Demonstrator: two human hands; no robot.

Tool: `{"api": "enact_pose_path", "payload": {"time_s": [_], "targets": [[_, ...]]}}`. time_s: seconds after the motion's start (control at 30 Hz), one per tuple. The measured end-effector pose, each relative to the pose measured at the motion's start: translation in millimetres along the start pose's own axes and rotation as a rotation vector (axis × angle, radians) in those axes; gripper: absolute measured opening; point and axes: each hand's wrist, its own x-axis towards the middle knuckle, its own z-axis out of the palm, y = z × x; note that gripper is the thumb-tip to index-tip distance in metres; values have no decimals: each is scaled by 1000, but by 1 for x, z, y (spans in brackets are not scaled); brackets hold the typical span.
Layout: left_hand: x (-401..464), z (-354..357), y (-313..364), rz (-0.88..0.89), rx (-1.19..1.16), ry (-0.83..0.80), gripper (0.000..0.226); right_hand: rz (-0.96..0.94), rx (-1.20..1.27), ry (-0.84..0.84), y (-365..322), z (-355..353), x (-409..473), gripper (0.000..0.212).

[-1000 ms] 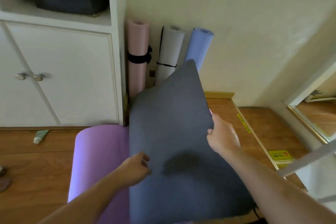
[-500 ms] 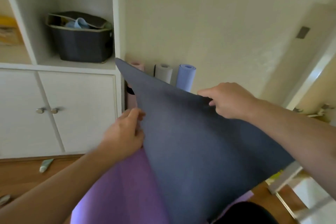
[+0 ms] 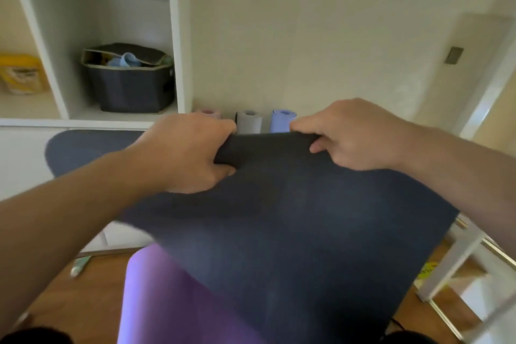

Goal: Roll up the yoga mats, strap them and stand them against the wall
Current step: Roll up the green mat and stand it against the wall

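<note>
A dark blue-grey yoga mat (image 3: 293, 232) is lifted in front of me, its top edge curled over into a first turn. My left hand (image 3: 190, 153) grips that curled edge on the left, and my right hand (image 3: 351, 134) grips it on the right. Under it a purple mat (image 3: 167, 301) lies flat on the wooden floor. Three rolled mats stand against the wall behind: pink (image 3: 208, 113), grey (image 3: 249, 121) and light blue (image 3: 282, 120), with only their tops showing.
A white shelf unit (image 3: 176, 36) stands at the left with a dark fabric bin (image 3: 128, 84) and a yellow box (image 3: 21, 72). A small tube (image 3: 79, 265) lies on the floor. A white metal frame (image 3: 458, 254) is at the right.
The dark mat has been raised from the floor and turned level in front of me. Both hands have moved up to its top edge, which is now curled over.
</note>
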Motion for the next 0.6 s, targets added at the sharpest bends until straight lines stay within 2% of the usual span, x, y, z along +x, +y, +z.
{"api": "enact_pose_path", "payload": {"time_s": [0.07, 0.13, 0.2, 0.27, 0.37, 0.43, 0.53, 0.6], "targets": [[0, -11, 0, 26, -106, -28, 29, 34, 3, 44, 3, -3, 0, 31], [1, -20, -1, 38, -178, -59, 36, 37, -50, 143, 2, 0, -1, 21], [3, -20, -3, 39, -195, -76, 46, 107, -24, 226, -1, 9, -3, 24], [2, -6, -3, 24, -182, -127, 41, 213, 107, 210, -6, 28, -7, 21], [-6, 32, -7, -7, -192, -239, 36, 233, 201, 108, -17, 78, -19, 16], [-12, 56, -10, -15, -192, -267, 36, 226, 219, 32, -32, 102, -24, 24], [-17, 79, -16, -21, -143, -249, 39, 198, 144, -74, -50, 126, -24, 66], [-16, 89, -20, -23, -93, -247, 46, 185, 29, -102, -56, 140, -16, 77]]}}
